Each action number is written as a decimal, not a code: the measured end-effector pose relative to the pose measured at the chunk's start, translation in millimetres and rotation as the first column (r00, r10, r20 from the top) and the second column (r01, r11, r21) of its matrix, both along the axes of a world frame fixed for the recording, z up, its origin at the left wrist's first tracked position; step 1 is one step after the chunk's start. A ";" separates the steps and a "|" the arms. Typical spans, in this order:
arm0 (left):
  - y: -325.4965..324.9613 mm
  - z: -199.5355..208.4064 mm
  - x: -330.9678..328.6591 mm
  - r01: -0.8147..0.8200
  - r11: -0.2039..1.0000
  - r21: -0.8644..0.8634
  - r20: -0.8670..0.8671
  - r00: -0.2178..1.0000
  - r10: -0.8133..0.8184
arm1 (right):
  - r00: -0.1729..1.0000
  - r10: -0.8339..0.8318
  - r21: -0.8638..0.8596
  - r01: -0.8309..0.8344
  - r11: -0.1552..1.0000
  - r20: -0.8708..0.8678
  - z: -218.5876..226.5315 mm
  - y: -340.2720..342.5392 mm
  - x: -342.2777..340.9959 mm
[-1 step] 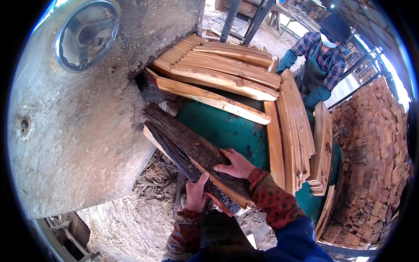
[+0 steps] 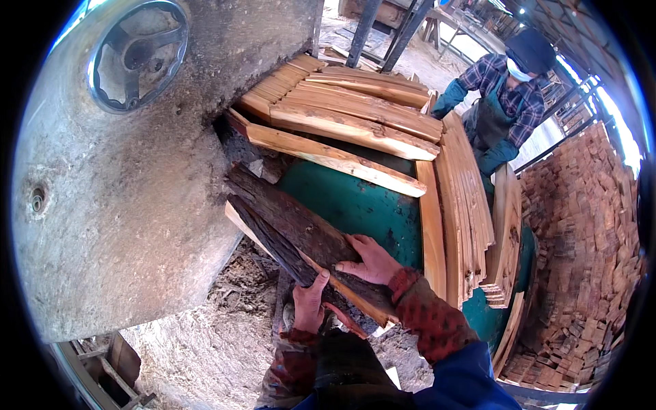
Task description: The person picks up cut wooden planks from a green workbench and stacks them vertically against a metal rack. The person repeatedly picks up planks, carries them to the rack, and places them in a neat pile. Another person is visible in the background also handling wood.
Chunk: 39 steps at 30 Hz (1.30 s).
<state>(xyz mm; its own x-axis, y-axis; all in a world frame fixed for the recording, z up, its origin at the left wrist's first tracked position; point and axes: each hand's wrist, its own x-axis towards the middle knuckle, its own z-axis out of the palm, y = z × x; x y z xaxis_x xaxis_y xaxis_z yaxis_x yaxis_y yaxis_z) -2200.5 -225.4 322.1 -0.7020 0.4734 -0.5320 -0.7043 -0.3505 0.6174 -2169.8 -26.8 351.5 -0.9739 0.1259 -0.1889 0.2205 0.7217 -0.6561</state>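
Sawdust and bark scraps cover the ground of an open-sided sawmill shed, with a wall of stacked wood blocks at the right and a big grey dusty machine housing with a round wheel filling the left of the head view. Beside it lies the green table, carrying fresh pale sawn boards at its far side and a sheaf of thin slats on edge along its right. A co-worker in a plaid shirt with dark gloves stands at the far right end.

Across the near corner of the table lies a dark bark-covered slab, its far end pointing into the gap by the housing, its near end overhanging toward the person. The right hand lies flat on top of the slab with fingers spread wide, pressing down. The left hand grips the slab's near lower edge from below, fingers curled around it, thumb up against the side.

To handle it well, I judge the slab should be kept flat on the table and lined up straight with the gap, pressure held even, and both hands kept back on the near end, well away from the housing.

Both forearms come up from the lower edge, wrists close together, the right sleeve red-patterned and bent inward.
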 end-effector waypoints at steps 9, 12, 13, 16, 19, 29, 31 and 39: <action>-0.9 -6.7 3.3 -0.085 0.993 -0.086 0.072 0.993 0.091 | 0.975 -0.051 0.339 0.124 0.933 -0.218 60.8 39.2 -7.5; -2.2 8.6 -1.1 -0.104 0.987 -0.126 0.054 0.992 0.111 | 0.925 -0.014 0.439 0.193 0.877 -0.380 54.8 77.4 -77.0; 1.1 2.0 0.6 -0.111 0.991 -0.082 0.069 0.991 0.116 | 0.930 -0.024 0.435 0.194 0.879 -0.366 41.3 93.3 -91.3; 6.7 -7.7 3.6 -0.137 0.991 -0.015 0.070 0.988 0.137 | 0.985 -0.099 0.525 0.160 0.836 -0.143 22.3 113.7 -120.8; 5.6 -14.1 6.3 -0.149 0.989 -0.001 0.110 0.983 0.148 | 0.998 -0.031 0.555 0.055 0.830 -0.052 32.3 106.7 -122.6; 3.0 -14.7 6.9 -0.154 0.987 -0.036 0.108 0.982 0.157 | 0.944 -0.189 0.121 0.228 0.966 -0.269 96.2 63.8 -38.1; 4.3 -11.6 5.2 -0.139 0.989 -0.045 0.117 0.983 0.144 | 0.946 -0.251 -0.052 0.245 0.968 -0.208 89.9 63.2 -21.6; 3.2 -12.7 5.2 -0.112 0.993 -0.020 0.077 0.991 0.113 | 0.957 -0.226 -0.110 0.209 0.972 -0.181 66.9 33.9 9.7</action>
